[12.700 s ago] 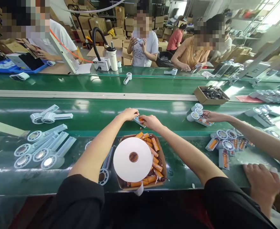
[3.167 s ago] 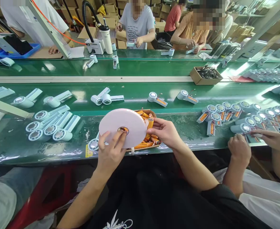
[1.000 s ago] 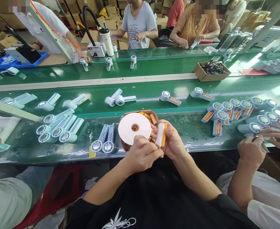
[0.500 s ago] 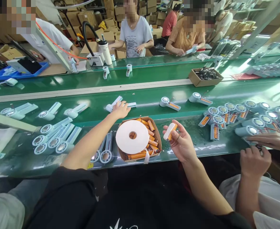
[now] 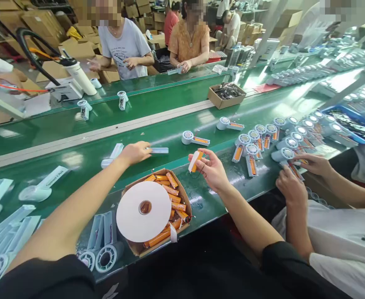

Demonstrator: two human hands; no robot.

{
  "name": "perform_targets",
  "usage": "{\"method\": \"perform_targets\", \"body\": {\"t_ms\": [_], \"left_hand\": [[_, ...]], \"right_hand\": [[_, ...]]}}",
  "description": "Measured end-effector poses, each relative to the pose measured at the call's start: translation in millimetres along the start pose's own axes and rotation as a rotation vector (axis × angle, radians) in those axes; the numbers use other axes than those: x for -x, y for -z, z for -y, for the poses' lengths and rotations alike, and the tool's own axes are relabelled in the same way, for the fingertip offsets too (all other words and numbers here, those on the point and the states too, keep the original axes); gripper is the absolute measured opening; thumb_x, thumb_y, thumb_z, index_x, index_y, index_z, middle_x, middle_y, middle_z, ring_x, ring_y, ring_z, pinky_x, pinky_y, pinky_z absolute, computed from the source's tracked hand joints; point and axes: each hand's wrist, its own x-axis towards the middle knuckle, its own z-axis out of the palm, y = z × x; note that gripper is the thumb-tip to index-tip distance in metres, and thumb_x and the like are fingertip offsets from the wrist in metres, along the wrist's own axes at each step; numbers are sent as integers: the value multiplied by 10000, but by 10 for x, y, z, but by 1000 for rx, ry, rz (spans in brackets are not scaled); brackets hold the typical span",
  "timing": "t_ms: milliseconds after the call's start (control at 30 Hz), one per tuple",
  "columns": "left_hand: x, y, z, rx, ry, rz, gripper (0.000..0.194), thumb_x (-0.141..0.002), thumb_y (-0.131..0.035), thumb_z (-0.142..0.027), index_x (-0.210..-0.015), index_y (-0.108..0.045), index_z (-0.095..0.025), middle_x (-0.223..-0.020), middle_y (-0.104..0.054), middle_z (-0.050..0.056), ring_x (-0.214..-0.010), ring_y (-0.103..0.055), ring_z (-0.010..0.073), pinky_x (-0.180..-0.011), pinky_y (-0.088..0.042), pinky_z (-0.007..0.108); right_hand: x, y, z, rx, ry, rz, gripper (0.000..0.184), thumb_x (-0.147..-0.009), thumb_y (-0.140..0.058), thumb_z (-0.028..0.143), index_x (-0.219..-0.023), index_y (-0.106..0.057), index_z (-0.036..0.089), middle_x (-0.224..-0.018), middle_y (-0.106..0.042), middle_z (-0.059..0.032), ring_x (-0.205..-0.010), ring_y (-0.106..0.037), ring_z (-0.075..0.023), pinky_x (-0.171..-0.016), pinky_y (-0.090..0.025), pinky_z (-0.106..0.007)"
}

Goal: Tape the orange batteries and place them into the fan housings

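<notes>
A worker's right hand (image 5: 212, 169) pinches an orange cell (image 5: 198, 161) faced with a white strip between thumb and fingers, its thin dark wire hanging down, above the near edge of a glossy green conveyor (image 5: 173, 133). The left hand (image 5: 135, 153), fingers bent and partly curled, reaches onto the conveyor at the end of a pale blue housing (image 5: 159, 150); whether it grips the piece cannot be told. Between the forearms, a cardboard box (image 5: 187, 199) of orange cells sits on the dark green tabletop (image 5: 201, 199), a large white roll of tape (image 5: 129, 211) lying over its left part. Pale blue fans with orange cells in their handles (image 5: 251, 150) cluster to the right, near a co-worker's hands (image 5: 293, 182). A pale seam strip (image 5: 92, 133) runs between the green lanes, where a small open carton (image 5: 227, 101) of dark parts stands. Across the line, a person in a grey printed T-shirt (image 5: 125, 47) and another in an orange top (image 5: 190, 41) work before stacked brown cartons (image 5: 44, 31), while light glares off the conveyor at right.
</notes>
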Motion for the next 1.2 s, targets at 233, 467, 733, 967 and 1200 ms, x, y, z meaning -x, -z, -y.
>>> {"method": "perform_targets", "body": {"t_ms": [233,467,733,967,1200], "left_hand": [[-370,-114,-8,29,-132,272,128,-794,-693,-130,-740,-742,-235,-1136,-779,90,-1212,-646,266,-1047,-473,358],[-493,-98,2,122,-71,319,175,-874,-647,-333,-971,-788,-296,-1138,-796,-2,-1083,-694,193,-900,-490,254],[-560,-106,-107,180,69,277,233,-961,-548,-338,-1069,-734,-250,-1046,-797,56,-977,-717,235,-808,-469,284],[-605,-108,-229,271,164,216,232,-996,-496,-218,-1084,-711,-220,-1053,-804,46,-951,-727,196,-817,-473,260],[-713,-43,-405,304,229,156,159,-954,-566,-150,-997,-712,-198,-1042,-807,58,-979,-725,202,-858,-506,270]], "right_hand": [[-944,-132,-358,315,11,204,543,-674,-906,431,-1141,-709,238,-825,-820,14,-795,-776,-192,-787,-630,-340],[-1271,-301,-363,996,125,427,422,-881,-704,295,-1292,-725,202,-823,-817,-5,-725,-719,-168,-765,-559,-282],[-1252,-489,-233,1668,181,591,437,-1021,-601,333,-1451,-648,275,-964,-828,-64,-894,-768,-258,-807,-523,-297],[-1214,-612,-229,2020,99,691,466,-1053,-574,386,-1506,-601,280,-1157,-802,-178,-1032,-776,-344,-822,-546,-348],[-1381,-754,-276,2013,60,787,352,-980,-702,376,-1276,-767,196,-1244,-768,-235,-1159,-732,-381,-930,-572,-443]]}}
